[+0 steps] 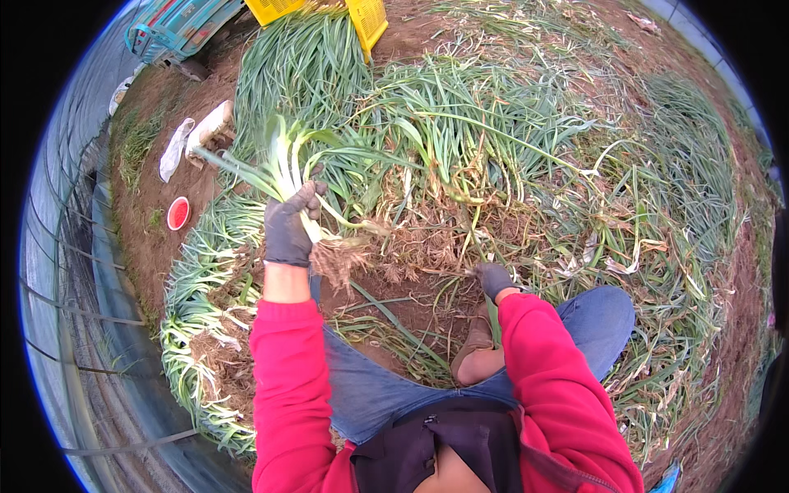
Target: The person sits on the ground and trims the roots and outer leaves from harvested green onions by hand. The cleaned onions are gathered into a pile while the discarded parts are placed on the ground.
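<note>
My left hand [291,225], in a dark glove, is closed around the pale stems of a small bunch of leek-like plants [288,163]. Green leaves fan out above the fist, and a brown root tuft [340,259] hangs below it. My right hand [494,280], also gloved, is low in front of my bent leg, beside dry leaves and roots. Its fingers are partly hidden, and I cannot make out whether it holds anything. Ahead lies a broad heap of the same plants [468,117], roots towards me. Stripped leaves [394,345] litter the soil between my legs.
More plants [209,265] lie in a curved row at my left, pale stems and roots inward. Beyond are a red bowl [178,213], a white bag [176,150] and a whitish block [211,130]. Yellow crates [368,28] and a blue vehicle [182,28] stand farther off.
</note>
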Demonstrator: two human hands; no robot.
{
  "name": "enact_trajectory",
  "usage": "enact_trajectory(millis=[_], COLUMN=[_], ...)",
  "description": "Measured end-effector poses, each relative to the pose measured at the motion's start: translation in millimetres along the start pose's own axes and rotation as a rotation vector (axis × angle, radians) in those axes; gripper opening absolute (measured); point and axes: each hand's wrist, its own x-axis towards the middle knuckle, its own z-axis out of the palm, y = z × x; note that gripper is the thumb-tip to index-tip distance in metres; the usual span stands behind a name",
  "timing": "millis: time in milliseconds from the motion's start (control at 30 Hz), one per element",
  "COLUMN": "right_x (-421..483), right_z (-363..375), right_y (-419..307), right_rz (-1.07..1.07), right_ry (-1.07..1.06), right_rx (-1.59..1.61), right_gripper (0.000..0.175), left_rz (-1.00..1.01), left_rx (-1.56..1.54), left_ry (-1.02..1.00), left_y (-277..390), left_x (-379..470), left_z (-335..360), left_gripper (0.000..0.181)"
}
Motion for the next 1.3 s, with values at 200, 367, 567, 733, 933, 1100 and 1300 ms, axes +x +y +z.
enact_trajectory(millis=[200,367,567,733,933,1100,1300], right_x=[-2,-10,-9,-9,-19,-24,-32], right_z=[-62,-83,-82,-90,-108,-127,-127], right_y=[-112,-190,-202,-208,-210,-198,-186], right_rz=[-0.399,-0.384,-0.66,-0.685,-0.733,-0.671,-0.625], right_ry=[0.477,0.07,0.356,0.435,0.592,0.699,0.741], right_rx=[0.279,0.496,0.518,0.424,0.233,0.216,0.234], right_gripper=[0.071,0.047,0.028,0.029,0.018,0.018,0.018], left_rz=[-0.324,-0.299,-0.35,-0.588,-0.57,-0.508,-0.504], left_rx=[-0.173,-0.164,-0.238,-0.679,-0.62,-0.576,-0.581], left_ry=[-0.221,-0.248,-0.287,-0.181,-0.164,-0.083,-0.088], left_y=[-13,-28,-38,-56,-59,-60,-78], left_x=[0,1,-23,-18,-2,4,10], left_z=[-13,-15,-2,-3,-7,5,15], left_gripper=[0.043,0.044,0.055,0.055,0.054,0.055,0.054])
